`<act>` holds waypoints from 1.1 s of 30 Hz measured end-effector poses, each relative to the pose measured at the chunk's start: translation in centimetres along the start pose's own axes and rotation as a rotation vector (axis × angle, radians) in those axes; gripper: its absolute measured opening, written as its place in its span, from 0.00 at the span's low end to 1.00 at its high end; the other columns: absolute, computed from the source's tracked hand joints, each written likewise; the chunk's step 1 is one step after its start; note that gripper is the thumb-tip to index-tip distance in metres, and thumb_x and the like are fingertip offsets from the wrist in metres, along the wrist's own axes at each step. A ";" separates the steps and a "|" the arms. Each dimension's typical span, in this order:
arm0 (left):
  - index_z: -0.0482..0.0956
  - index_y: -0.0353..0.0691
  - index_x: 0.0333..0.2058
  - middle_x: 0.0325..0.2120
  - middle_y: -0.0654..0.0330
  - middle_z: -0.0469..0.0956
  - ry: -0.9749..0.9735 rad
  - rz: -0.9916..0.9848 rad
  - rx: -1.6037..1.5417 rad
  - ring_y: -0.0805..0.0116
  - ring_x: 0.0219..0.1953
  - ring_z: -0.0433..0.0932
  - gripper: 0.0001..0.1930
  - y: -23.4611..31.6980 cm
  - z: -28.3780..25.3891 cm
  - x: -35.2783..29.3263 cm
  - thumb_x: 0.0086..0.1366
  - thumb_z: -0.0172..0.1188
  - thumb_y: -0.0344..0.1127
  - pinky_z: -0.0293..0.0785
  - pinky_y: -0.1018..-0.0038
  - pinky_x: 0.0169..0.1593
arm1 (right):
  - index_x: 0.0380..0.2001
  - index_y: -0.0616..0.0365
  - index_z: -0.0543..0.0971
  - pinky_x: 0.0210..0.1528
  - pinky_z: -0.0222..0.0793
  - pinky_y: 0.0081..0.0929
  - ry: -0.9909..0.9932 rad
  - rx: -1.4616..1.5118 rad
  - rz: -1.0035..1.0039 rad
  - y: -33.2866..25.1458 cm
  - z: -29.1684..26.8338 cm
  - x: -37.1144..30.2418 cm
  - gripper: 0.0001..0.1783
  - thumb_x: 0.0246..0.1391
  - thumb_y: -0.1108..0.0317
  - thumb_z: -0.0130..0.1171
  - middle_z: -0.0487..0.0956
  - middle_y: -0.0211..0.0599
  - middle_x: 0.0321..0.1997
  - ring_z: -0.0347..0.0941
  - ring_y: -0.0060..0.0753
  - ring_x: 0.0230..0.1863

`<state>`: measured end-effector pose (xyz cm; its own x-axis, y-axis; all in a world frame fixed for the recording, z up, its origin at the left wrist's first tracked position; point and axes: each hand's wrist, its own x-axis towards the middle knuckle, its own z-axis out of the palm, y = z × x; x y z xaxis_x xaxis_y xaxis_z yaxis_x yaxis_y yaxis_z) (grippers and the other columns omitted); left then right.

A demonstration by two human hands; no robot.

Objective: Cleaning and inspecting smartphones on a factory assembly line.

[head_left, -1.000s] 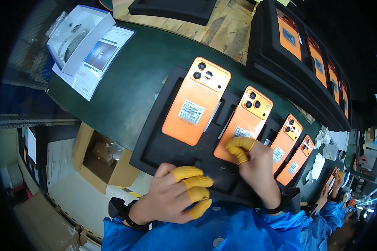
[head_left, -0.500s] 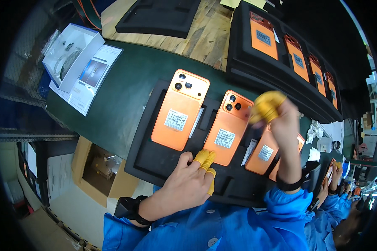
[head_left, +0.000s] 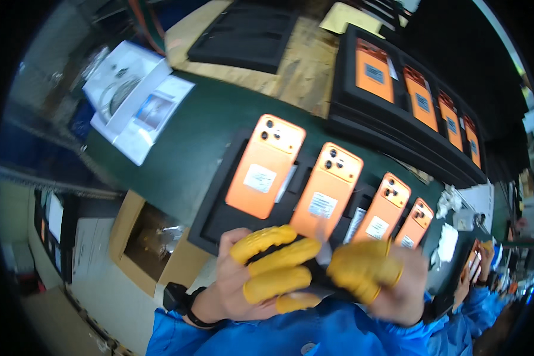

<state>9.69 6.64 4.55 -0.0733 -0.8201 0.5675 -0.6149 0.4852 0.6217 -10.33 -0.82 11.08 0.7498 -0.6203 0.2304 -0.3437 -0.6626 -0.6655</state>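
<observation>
Several orange phones lie back up in a black foam tray (head_left: 210, 222), each with a white label. My left hand (head_left: 243, 279), its fingertips in yellow finger cots, is stretched out with fingers apart over the near edge of the tray. Facing it, my right hand (head_left: 380, 276) has bent, yellow-covered fingers and is blurred by motion. A small translucent piece (head_left: 324, 252) shows between the hands, next to the right fingertips; what it is I cannot make out. Nearest to both hands is the second phone (head_left: 323, 204) from the left. The leftmost phone (head_left: 267, 166) lies beyond my left hand.
A black foam tray (head_left: 344, 113) of orange phones stands at the back right. Another black tray (head_left: 243, 35) lies on the wooden board. An open white box (head_left: 124, 89) sits on papers at the left, above a cardboard box (head_left: 127, 237). Another person's hand (head_left: 485, 255) works at the right.
My left hand has lifted off the second phone and opened out. My right hand has come down from that phone's camera end toward my left hand. The view has shifted slightly.
</observation>
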 end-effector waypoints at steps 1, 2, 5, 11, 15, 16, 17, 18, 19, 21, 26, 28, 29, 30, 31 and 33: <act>0.80 0.46 0.33 0.40 0.67 0.81 0.086 -0.089 -0.020 0.67 0.43 0.78 0.17 0.0 0.4 0.1 0.48 0.68 0.49 0.63 0.68 0.41 | 0.44 0.60 0.79 0.41 0.75 0.29 -0.044 0.111 -0.013 -0.7 0.8 -0.4 0.20 0.43 0.73 0.66 0.81 0.41 0.39 0.80 0.42 0.36; 0.80 0.45 0.37 0.35 0.67 0.82 0.077 -0.080 0.004 0.68 0.40 0.79 0.18 -0.5 0.4 -0.4 0.49 0.68 0.47 0.63 0.69 0.41 | 0.36 0.58 0.81 0.34 0.74 0.26 -0.021 0.107 -0.007 -1.8 1.5 0.0 0.15 0.40 0.73 0.67 0.81 0.43 0.37 0.79 0.38 0.32; 0.83 0.43 0.32 0.24 0.65 0.80 0.073 0.016 -0.005 0.71 0.30 0.78 0.12 -1.0 -0.4 -2.5 0.47 0.69 0.39 0.67 0.75 0.31 | 0.29 0.58 0.83 0.30 0.73 0.23 -0.103 0.173 -0.075 -1.8 1.3 2.2 0.13 0.34 0.71 0.71 0.80 0.42 0.33 0.79 0.35 0.29; 0.83 0.44 0.28 0.20 0.65 0.78 0.145 -0.100 -0.141 0.70 0.25 0.77 0.09 -2.7 -1.4 -6.0 0.46 0.71 0.36 0.68 0.78 0.25 | 0.38 0.63 0.78 0.37 0.70 0.33 -0.032 -0.065 -0.098 2.9 7.5 7.4 0.20 0.37 0.72 0.69 0.77 0.43 0.36 0.74 0.44 0.35; 0.81 0.44 0.25 0.21 0.65 0.79 0.182 -0.121 -0.084 0.69 0.26 0.78 0.10 -3.5 -1.7 -6.5 0.44 0.72 0.37 0.68 0.78 0.26 | 0.34 0.61 0.79 0.36 0.67 0.34 -0.112 -0.401 -0.166 4.8 14.3 8.6 0.14 0.40 0.70 0.64 0.73 0.39 0.31 0.70 0.41 0.32; 0.80 0.44 0.25 0.22 0.66 0.79 0.190 -0.128 -0.066 0.69 0.27 0.78 0.10 -3.5 -1.9 -6.6 0.44 0.73 0.37 0.67 0.78 0.26 | 0.38 0.59 0.79 0.37 0.67 0.33 -0.148 -0.505 -0.149 4.6 14.9 8.7 0.18 0.40 0.70 0.65 0.74 0.39 0.34 0.69 0.40 0.32; 0.80 0.44 0.25 0.22 0.66 0.79 0.200 -0.136 -0.061 0.69 0.27 0.78 0.10 -3.6 -2.0 -6.7 0.44 0.73 0.37 0.67 0.78 0.26 | 0.38 0.59 0.79 0.37 0.67 0.33 -0.157 -0.502 -0.160 4.6 15.1 8.8 0.18 0.40 0.70 0.65 0.74 0.39 0.34 0.69 0.40 0.32; 0.80 0.44 0.24 0.23 0.66 0.80 0.201 -0.157 -0.045 0.70 0.28 0.79 0.10 -3.8 -2.1 -6.8 0.45 0.72 0.38 0.68 0.77 0.27 | 0.32 0.59 0.79 0.36 0.66 0.33 -0.126 -0.518 -0.182 4.6 15.1 8.8 0.12 0.40 0.69 0.62 0.72 0.38 0.30 0.69 0.39 0.31; 0.80 0.44 0.24 0.24 0.66 0.80 0.198 -0.176 -0.033 0.70 0.29 0.79 0.10 -4.0 -2.2 -7.0 0.45 0.72 0.38 0.68 0.77 0.28 | 0.25 0.59 0.79 0.35 0.65 0.32 -0.093 -0.534 -0.199 4.6 15.2 8.9 0.07 0.39 0.68 0.59 0.70 0.36 0.25 0.69 0.38 0.30; 0.79 0.44 0.24 0.24 0.66 0.80 0.175 -0.178 0.028 0.70 0.31 0.79 0.10 -4.4 -2.4 -7.1 0.46 0.71 0.38 0.68 0.76 0.30 | 0.25 0.58 0.80 0.32 0.66 0.33 -0.079 -0.533 -0.202 4.5 15.7 9.2 0.06 0.39 0.70 0.59 0.71 0.35 0.27 0.70 0.38 0.29; 0.75 0.41 0.23 0.19 0.64 0.75 0.010 -0.154 0.255 0.67 0.39 0.77 0.11 -5.8 -1.7 -7.6 0.52 0.66 0.39 0.65 0.67 0.39 | 0.26 0.56 0.81 0.25 0.67 0.32 0.000 -0.377 -0.102 4.8 15.6 9.5 0.09 0.35 0.74 0.63 0.74 0.35 0.27 0.71 0.39 0.25; 0.75 0.40 0.24 0.18 0.63 0.74 -0.019 -0.138 0.284 0.67 0.37 0.76 0.11 -6.3 -1.6 -7.4 0.53 0.65 0.39 0.65 0.66 0.40 | 0.26 0.57 0.81 0.25 0.68 0.32 -0.003 -0.284 -0.063 5.6 15.0 9.6 0.08 0.35 0.75 0.63 0.75 0.37 0.26 0.72 0.40 0.25; 0.75 0.39 0.24 0.18 0.62 0.74 -0.048 -0.122 0.315 0.67 0.35 0.76 0.11 -6.5 -1.5 -7.3 0.54 0.64 0.40 0.64 0.65 0.41 | 0.26 0.58 0.80 0.26 0.69 0.33 -0.006 -0.189 -0.026 5.6 14.8 9.8 0.08 0.36 0.76 0.63 0.75 0.38 0.26 0.74 0.41 0.26; 0.75 0.39 0.24 0.18 0.62 0.74 -0.046 -0.120 0.313 0.67 0.35 0.76 0.11 -6.6 -1.4 -7.2 0.54 0.64 0.40 0.64 0.65 0.41 | 0.28 0.60 0.79 0.30 0.71 0.33 -0.008 -0.047 0.107 5.1 14.2 10.1 0.08 0.39 0.80 0.60 0.77 0.42 0.27 0.76 0.43 0.30; 0.75 0.39 0.25 0.18 0.61 0.74 -0.119 -0.120 0.316 0.67 0.32 0.75 0.09 -6.6 -1.3 -6.8 0.55 0.62 0.38 0.63 0.63 0.43 | 0.28 0.60 0.79 0.30 0.71 0.33 -0.004 -0.051 0.105 5.1 13.7 10.4 0.08 0.39 0.80 0.60 0.77 0.42 0.27 0.76 0.43 0.30; 0.76 0.38 0.25 0.18 0.61 0.74 -0.189 -0.114 0.321 0.67 0.29 0.74 0.08 -6.5 -1.2 -6.2 0.55 0.60 0.37 0.62 0.61 0.45 | 0.30 0.62 0.78 0.33 0.72 0.31 -0.108 0.169 0.416 5.5 12.6 10.7 0.09 0.42 0.83 0.57 0.78 0.46 0.27 0.78 0.44 0.31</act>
<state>15.09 8.87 -2.37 -0.1151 -0.9193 0.3763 -0.8396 0.2925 0.4577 2.97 -5.79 0.94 0.6259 -0.7653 -0.1502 -0.5372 -0.2834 -0.7944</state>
